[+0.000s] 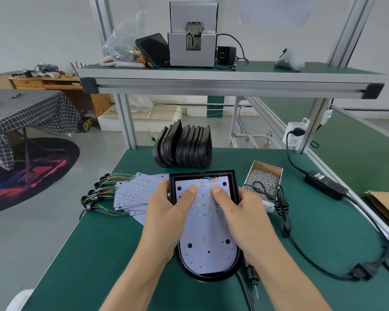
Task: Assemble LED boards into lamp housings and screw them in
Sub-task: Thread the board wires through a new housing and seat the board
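I am gripping the lamp housing (233,176) from both flanks, left hand (166,214) and right hand (245,217) curling round its sides, both thumbs pressing the LED board (208,221) down into it. It is sitting near the tabletop's (99,254) front edge, long axis running away from me. The electric screwdriver (253,274) is lying just beside its right flank, partly under my right wrist, so I am judging the right hand nearer for it.

LED board (208,223) in housing (233,187), spare boards (133,194) left, screw box (264,176) right
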